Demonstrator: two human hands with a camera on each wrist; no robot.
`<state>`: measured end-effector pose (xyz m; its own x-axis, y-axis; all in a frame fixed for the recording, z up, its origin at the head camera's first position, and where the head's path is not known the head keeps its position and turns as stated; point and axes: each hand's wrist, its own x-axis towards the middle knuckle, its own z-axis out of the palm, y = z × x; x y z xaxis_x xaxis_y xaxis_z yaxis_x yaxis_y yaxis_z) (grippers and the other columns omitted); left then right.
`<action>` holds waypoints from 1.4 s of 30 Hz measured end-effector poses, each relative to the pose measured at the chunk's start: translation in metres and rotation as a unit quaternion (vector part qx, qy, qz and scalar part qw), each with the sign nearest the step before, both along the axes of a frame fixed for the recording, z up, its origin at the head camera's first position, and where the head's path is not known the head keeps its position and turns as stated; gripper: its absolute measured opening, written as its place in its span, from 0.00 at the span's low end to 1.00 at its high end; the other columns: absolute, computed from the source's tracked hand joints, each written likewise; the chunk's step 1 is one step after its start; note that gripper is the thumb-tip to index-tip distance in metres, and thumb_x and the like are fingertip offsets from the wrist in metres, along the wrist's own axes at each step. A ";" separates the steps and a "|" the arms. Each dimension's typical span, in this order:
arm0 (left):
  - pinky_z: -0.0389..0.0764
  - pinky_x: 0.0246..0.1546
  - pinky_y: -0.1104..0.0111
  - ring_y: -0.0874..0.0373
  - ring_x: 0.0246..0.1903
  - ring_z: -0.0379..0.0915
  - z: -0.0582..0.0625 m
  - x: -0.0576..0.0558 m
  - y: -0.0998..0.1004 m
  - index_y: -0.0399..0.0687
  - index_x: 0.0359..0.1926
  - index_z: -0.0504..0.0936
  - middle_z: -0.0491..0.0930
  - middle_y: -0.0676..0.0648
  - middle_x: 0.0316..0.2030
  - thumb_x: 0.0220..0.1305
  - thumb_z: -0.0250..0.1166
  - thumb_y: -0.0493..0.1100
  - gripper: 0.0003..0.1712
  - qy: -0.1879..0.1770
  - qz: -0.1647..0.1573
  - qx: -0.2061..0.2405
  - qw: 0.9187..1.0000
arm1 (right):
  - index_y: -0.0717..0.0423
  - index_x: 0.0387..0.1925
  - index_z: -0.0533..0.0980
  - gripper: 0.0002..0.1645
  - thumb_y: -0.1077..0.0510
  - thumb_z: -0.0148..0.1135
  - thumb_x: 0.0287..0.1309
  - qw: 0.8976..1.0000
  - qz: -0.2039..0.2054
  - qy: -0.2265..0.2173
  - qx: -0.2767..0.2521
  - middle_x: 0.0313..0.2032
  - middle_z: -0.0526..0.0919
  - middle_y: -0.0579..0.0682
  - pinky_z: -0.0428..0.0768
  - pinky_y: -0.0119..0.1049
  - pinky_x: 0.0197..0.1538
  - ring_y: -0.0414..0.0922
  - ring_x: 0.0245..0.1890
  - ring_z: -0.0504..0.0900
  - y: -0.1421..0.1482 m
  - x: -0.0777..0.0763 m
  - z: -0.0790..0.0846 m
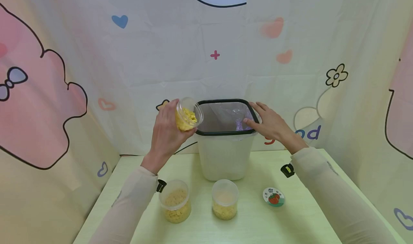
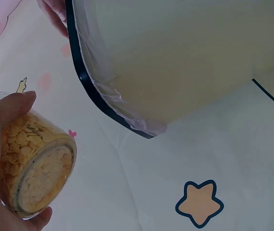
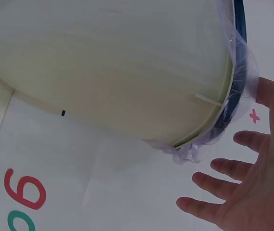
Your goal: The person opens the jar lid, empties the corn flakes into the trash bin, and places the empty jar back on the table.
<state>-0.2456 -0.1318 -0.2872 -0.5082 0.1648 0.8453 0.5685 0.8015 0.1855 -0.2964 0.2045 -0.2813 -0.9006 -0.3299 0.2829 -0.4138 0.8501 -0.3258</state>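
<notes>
My left hand (image 1: 164,129) grips a clear plastic jar (image 1: 181,121) of yellow flakes (image 1: 190,115). The jar is tilted, with its uncovered mouth toward the left rim of a white trash bin (image 1: 224,158). In the left wrist view, the jar's round base (image 2: 47,178) faces the camera, thumb and fingers wrapped round its side. At the bin's right side is my right hand (image 1: 272,123), thumb over the dark rim (image 1: 226,133) and fingers extended. The right wrist view shows those fingers spread beside the rim. A thin purple bag (image 1: 239,125) lines the bin.
Two clear tubs stand on the pale table (image 1: 251,226) in front of the bin: a wide tub (image 1: 177,211) of tan crumbs and a smaller tub (image 1: 224,210) with pale yellow contents. A round tomato-printed lid (image 1: 273,196) lies to the right. A printed cloth (image 1: 180,50) hangs behind.
</notes>
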 end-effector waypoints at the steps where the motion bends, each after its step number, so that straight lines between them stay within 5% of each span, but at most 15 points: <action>1: 0.72 0.62 0.51 0.43 0.57 0.69 0.001 -0.001 0.000 0.39 0.67 0.62 0.72 0.40 0.57 0.39 0.82 0.50 0.56 -0.001 -0.001 -0.001 1.000 | 0.49 0.77 0.49 0.46 0.34 0.49 0.67 1.000 0.000 -0.003 -0.004 0.76 0.51 0.63 0.59 0.68 0.69 0.67 0.72 0.56 0.000 -0.002 0.000; 16: 0.70 0.64 0.52 0.43 0.60 0.68 0.013 -0.024 0.006 0.38 0.67 0.63 0.71 0.41 0.61 0.40 0.82 0.49 0.55 -0.021 -0.009 -0.018 1.000 | 0.57 0.76 0.51 0.43 0.41 0.50 0.70 0.998 -0.025 -0.044 -0.038 0.74 0.56 0.65 0.57 0.61 0.73 0.63 0.74 0.55 0.000 -0.021 -0.005; 24: 0.70 0.64 0.51 0.44 0.61 0.67 0.016 -0.032 0.008 0.40 0.68 0.61 0.70 0.41 0.62 0.40 0.82 0.51 0.57 -0.026 -0.001 -0.050 0.998 | 0.58 0.75 0.53 0.41 0.42 0.49 0.70 0.996 -0.041 -0.067 -0.052 0.68 0.66 0.68 0.67 0.61 0.67 0.64 0.64 0.71 0.003 -0.025 -0.011; 42: 0.73 0.62 0.51 0.45 0.61 0.68 0.030 -0.045 0.013 0.43 0.69 0.60 0.72 0.41 0.62 0.44 0.79 0.53 0.55 -0.039 0.018 -0.101 0.994 | 0.63 0.72 0.57 0.34 0.54 0.45 0.70 0.992 -0.045 -0.074 -0.091 0.64 0.71 0.70 0.70 0.59 0.66 0.65 0.65 0.69 -0.003 -0.031 -0.017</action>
<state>-0.2906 -0.1193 -0.2568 -0.5795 0.3072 0.7548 0.5284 0.8468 0.0611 -0.3271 0.2016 -0.2986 -0.9600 -0.2025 0.1932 -0.2757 0.8028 -0.5287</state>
